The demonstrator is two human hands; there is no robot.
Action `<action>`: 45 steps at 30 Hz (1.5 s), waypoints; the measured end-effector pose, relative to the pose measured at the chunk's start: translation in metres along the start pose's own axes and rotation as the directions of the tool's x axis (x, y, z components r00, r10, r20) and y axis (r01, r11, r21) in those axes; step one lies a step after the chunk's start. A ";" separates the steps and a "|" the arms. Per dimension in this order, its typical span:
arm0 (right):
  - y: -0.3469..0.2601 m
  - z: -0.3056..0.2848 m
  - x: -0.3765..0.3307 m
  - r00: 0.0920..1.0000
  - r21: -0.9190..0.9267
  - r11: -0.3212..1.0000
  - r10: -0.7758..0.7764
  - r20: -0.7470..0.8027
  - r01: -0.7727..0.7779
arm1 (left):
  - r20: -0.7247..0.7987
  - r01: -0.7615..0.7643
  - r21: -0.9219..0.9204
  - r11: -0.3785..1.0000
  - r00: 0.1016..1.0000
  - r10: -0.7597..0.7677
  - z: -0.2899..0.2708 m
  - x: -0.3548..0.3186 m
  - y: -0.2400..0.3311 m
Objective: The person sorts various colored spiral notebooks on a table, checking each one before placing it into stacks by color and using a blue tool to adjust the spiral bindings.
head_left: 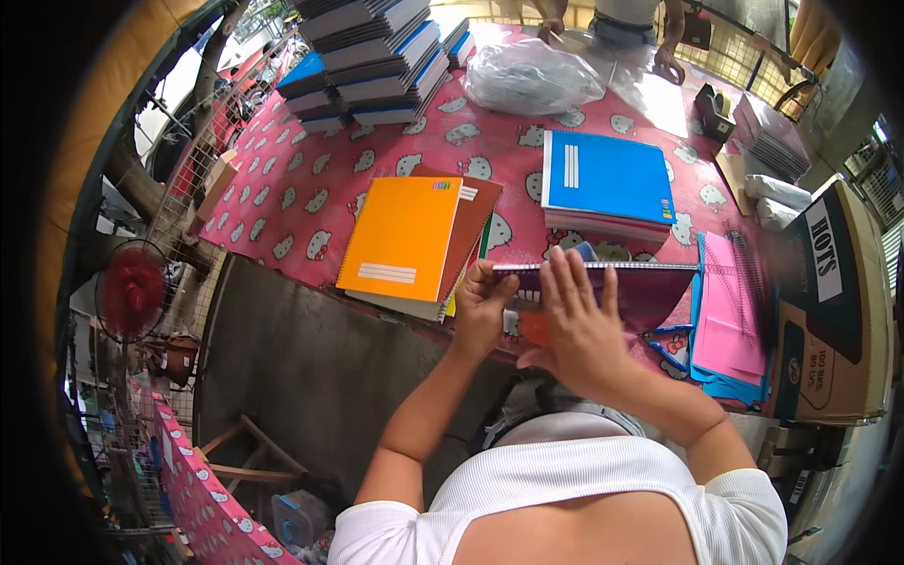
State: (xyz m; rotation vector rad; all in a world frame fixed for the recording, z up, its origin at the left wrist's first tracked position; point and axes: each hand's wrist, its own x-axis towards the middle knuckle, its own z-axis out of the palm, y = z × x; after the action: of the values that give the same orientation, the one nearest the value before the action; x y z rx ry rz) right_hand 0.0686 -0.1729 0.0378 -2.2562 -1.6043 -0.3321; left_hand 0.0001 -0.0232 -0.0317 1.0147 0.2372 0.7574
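Note:
A dark purple spiral notebook [650, 299] stands tilted up on its edge in front of me, its wire binding along the top. My left hand [482, 306] grips its left end, thumb on the near side. Against the near cover my right hand [586, 325] lies flat with fingers stretched out. Beyond the notebook is a stack topped by a blue spiral notebook [612, 179]. Left of my hands lies a pile with an orange notebook [400, 240] on top and a brown-red one [477, 226] showing beneath it.
Tall stacks of notebooks [377, 66] and a clear plastic bag [532, 77] stand at the back. To the right are pink covers [727, 330], blue pens [670, 353], black wire coils [753, 268], a tape dispenser [714, 115] and a cardboard box [833, 320]. Another person [626, 19] stands across the table.

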 end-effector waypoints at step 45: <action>0.125 0.076 -0.158 0.705 -0.250 0.761 0.649 0.286 -0.598 | 0.217 0.020 0.091 0.996 0.975 -0.039 -0.012 0.040 0.030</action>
State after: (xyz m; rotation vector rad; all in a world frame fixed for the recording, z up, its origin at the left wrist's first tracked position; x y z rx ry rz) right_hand 0.1330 -0.3147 -0.1107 -2.9307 -0.8419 0.1719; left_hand 0.0091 0.0203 -0.0064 1.1670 0.0960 0.6064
